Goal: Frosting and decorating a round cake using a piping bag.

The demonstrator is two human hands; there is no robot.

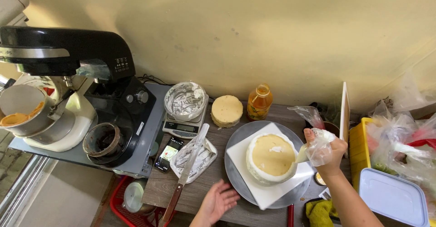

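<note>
Two hands are at work over the tabletop (213,181). My right hand (326,152) has its grip clenched around a clear piping bag (315,147), whose tip points left and down at the round cake (271,158) just beside it. That cake sits on a white square board (268,195) on a grey turntable (236,168), a dab of cream on its yellow top. My left hand (218,202) is released, fingers spread, hovering near the turntable's front-left edge, not touching it as far as I can tell. Just left of that hand lies a long knife (186,174) across a foil-covered tray (200,156). Beyond the cake stand a spare sponge layer (226,110) and an orange bottle (260,102).
</note>
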